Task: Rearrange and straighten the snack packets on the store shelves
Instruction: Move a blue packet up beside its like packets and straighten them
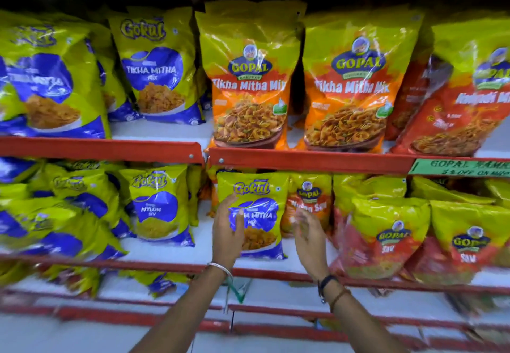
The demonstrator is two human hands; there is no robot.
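A green and blue Gokul Tikha Mitha packet (pixel 260 203) stands upright on the middle shelf (pixel 171 264), just under the red rail above. My left hand (pixel 227 235) lies against its left side, fingers wrapped on its front. My right hand (pixel 309 238) hovers open just to its right, blurred, in front of an orange Gopal Nylon Sev packet (pixel 310 200). A Gokul Nylon Sev packet (pixel 158 206) stands to the left with a bare gap of shelf between. Two large Gopal Tikha Mitha Mix packets (pixel 249 82) stand side by side on the top shelf.
Gokul Tikha Mitha packets (pixel 157 68) fill the upper left. Red and green Gopal Sev packets (pixel 386 239) lean forward at the right of the middle shelf. A green price label (pixel 458 167) hangs on the upper rail. More packets lie on a lower shelf (pixel 154 283).
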